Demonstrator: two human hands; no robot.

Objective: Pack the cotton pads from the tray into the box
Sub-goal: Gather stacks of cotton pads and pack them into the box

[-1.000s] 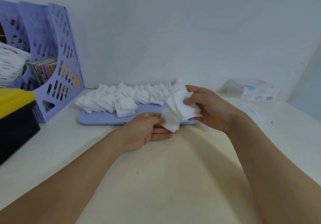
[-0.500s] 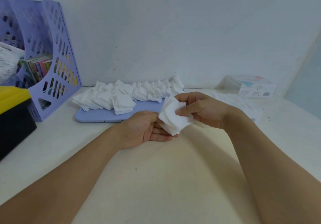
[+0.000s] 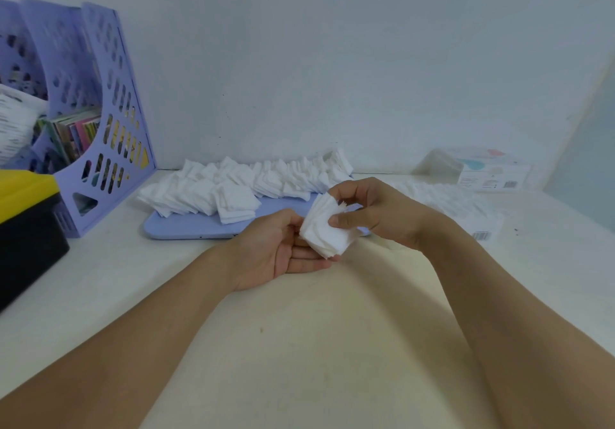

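A pale cream table (image 3: pixel 299 345) runs back to a plain whitish wall (image 3: pixel 332 62). At the far left stand lilac perforated plastic magazine files (image 3: pixel 113 149) holding colourful books, with a yellow-lidded black case (image 3: pixel 26 215) in front of them. A flat lilac plastic tray (image 3: pixel 186 229) lies near the wall, heaped with square white cotton pads (image 3: pixel 233 185) in loose, overlapping stacks. At the far right sits a clear-topped white cardboard box (image 3: pixel 486 172), and more white pads (image 3: pixel 442 199) lie before it. Above the table, just in front of the tray, a small fanned stack of white pads (image 3: pixel 327 234) is gripped between both hands: the right hand (image 3: pixel 376 212) pinches it with thumb and curled fingers, and the left hand (image 3: pixel 279 249) cups it from below, fingers bent against its edge.
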